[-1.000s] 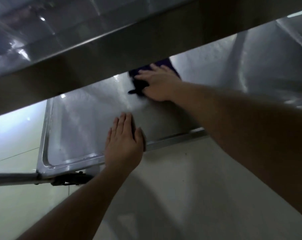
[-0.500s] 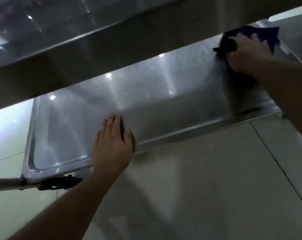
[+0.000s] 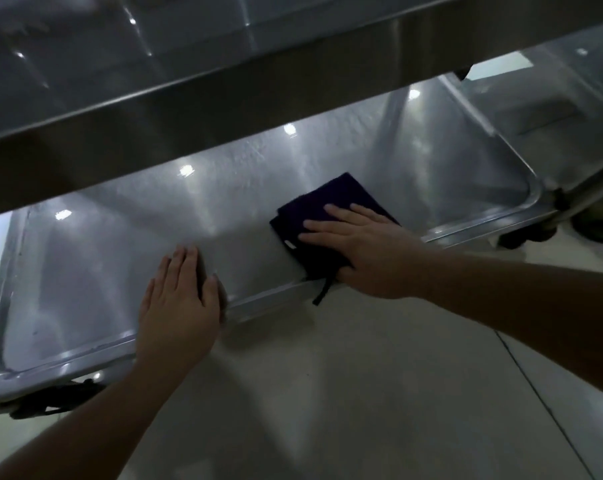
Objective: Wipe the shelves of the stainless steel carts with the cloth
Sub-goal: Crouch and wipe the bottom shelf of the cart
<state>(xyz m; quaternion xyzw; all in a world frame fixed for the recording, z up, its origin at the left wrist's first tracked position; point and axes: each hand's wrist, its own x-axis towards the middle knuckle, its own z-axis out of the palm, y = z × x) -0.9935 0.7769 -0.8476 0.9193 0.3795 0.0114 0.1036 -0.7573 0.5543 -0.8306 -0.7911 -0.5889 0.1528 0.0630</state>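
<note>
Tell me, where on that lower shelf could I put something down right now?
The lower shelf is bare from its left rim to the left hand, and along the back under the upper shelf. It is crowded near the front edge, where the right hand presses the dark cloth.

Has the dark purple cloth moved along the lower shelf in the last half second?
Yes. The dark purple cloth, under the right hand, came from the steel shelf's far right corner toward its near rim, closer to the braced left hand.
</note>
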